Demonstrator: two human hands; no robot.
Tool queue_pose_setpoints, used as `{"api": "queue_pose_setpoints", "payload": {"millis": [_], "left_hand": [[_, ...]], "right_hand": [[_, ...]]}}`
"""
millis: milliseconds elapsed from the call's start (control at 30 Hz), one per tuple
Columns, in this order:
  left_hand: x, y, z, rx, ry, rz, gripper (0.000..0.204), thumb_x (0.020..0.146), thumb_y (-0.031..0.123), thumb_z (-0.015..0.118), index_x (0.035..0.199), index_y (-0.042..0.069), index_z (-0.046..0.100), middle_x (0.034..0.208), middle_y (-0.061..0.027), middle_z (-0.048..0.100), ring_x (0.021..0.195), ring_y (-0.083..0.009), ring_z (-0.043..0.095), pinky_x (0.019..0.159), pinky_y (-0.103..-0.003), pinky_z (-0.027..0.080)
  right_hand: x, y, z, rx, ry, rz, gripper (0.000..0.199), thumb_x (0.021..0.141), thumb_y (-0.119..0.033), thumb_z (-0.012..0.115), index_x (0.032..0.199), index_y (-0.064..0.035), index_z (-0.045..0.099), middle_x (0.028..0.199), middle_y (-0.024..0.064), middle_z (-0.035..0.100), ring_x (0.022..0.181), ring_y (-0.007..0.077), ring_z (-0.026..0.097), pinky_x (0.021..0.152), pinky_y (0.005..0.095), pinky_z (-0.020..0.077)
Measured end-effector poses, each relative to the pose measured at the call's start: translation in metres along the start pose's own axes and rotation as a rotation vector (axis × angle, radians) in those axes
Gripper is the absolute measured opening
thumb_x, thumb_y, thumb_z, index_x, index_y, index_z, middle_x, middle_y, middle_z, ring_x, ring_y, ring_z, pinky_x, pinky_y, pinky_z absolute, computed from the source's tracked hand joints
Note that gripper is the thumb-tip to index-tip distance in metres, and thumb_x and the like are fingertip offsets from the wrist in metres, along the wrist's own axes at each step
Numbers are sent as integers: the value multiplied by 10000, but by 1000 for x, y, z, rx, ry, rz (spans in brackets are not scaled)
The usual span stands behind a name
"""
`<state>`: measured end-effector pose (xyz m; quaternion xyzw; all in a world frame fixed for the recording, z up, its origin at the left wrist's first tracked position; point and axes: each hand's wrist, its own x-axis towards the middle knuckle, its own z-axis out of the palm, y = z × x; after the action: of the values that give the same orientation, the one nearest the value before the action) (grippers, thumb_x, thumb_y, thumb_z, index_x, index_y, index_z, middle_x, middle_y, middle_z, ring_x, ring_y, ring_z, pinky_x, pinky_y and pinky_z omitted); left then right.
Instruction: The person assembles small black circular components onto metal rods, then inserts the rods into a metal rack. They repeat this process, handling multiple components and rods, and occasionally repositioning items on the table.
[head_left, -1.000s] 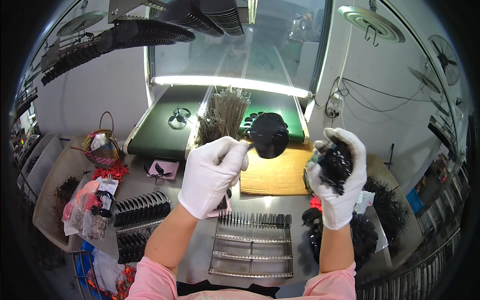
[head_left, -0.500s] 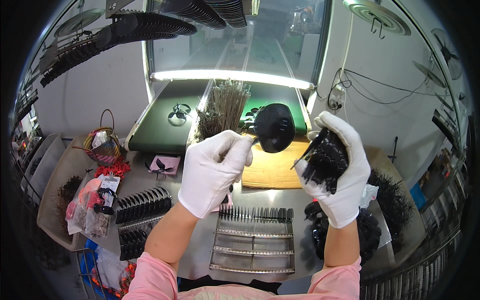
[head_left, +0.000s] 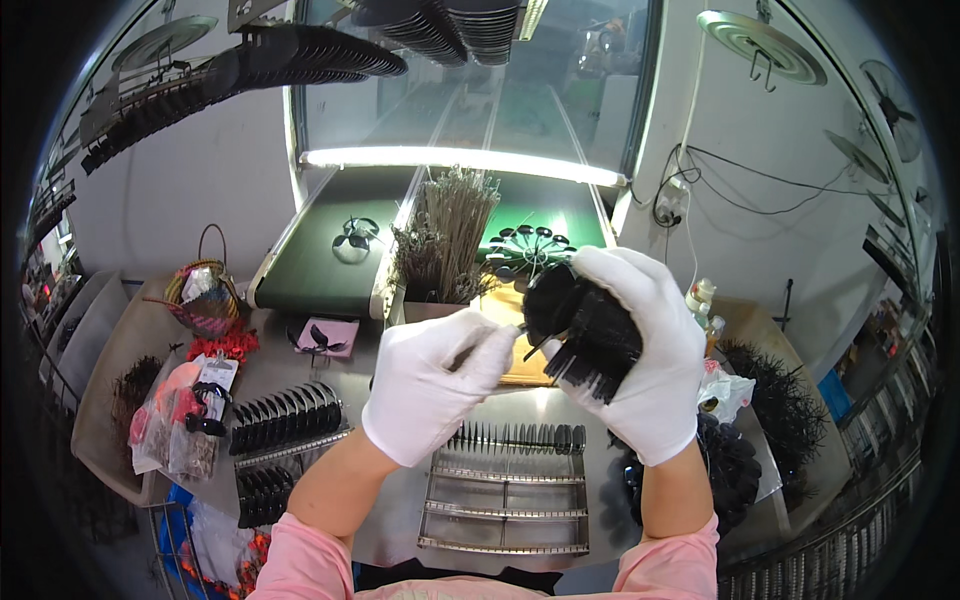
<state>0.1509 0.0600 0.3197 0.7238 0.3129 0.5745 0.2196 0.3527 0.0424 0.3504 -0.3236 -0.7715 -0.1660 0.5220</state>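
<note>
In my right hand (head_left: 645,345), gloved in white, is a bundle of glossy black lens-like pieces (head_left: 600,340), their narrow tabs pointing down and left. One rounded black lens (head_left: 548,300) stands at the bundle's left side. My left hand (head_left: 440,375), also gloved, pinches at that lens's small tab, with thumb and forefinger pressed together; the fingers partly hide the grip. Below both hands, a metal rack (head_left: 505,503) lies on the steel table, its far row filled with upright black lenses (head_left: 515,438) and its nearer rows bare.
Filled racks of black lenses (head_left: 285,417) lie at left. Thin metal hooks (head_left: 450,230) stand bunched beside the green conveyor (head_left: 325,255). More black pieces (head_left: 730,470) lie under my right forearm. Plastic bags (head_left: 190,430) and a woven basket (head_left: 205,300) are far left.
My right hand has moved left and inward with its bundle. The lens held up in my left fingers is no longer raised alone; both hands now meet over the brown board.
</note>
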Motion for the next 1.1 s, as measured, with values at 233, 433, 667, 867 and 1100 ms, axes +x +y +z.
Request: {"api": "queue_pose_setpoints", "payload": {"millis": [233,433,667,867,1100], "left_hand": [[-38,-45,9,212,-221,81,202,952,185,692,801,54,669,656,-132,608,562,-298,606,534,-371,481],[-92,-150,-19,241,-718,-163,136,995,152,594,1020,63,694,829,-78,686,733,-160,710,728,-288,589],[-50,-356,-157,1201,-176,-485,388,899,224,749,1257,101,665,1144,-170,694,1068,-376,674,935,-462,542],[-55,-448,-206,1282,-318,-639,216,874,248,743,1036,104,744,1029,-172,735,1006,-380,694,884,-466,557],[-74,-520,-331,363,611,-942,237,974,245,717,1120,58,727,906,-44,737,675,-175,683,561,-315,549]], "right_hand": [[-56,23,39,320,-344,310,749,551,-53,840,1276,-34,653,1220,141,669,1158,264,641,1038,357,483],[-173,25,85,515,-395,885,610,654,-60,863,1226,-49,651,1114,99,683,968,179,671,892,317,549],[-232,28,85,622,-356,1104,518,716,33,804,1207,-54,665,989,52,719,873,100,684,840,276,561],[-237,33,91,591,-388,1206,530,696,82,741,1209,-14,646,1082,69,713,928,132,700,872,280,554],[-235,40,107,604,-509,1292,615,654,17,831,1237,0,637,1154,107,718,1038,152,678,958,311,535]]}}
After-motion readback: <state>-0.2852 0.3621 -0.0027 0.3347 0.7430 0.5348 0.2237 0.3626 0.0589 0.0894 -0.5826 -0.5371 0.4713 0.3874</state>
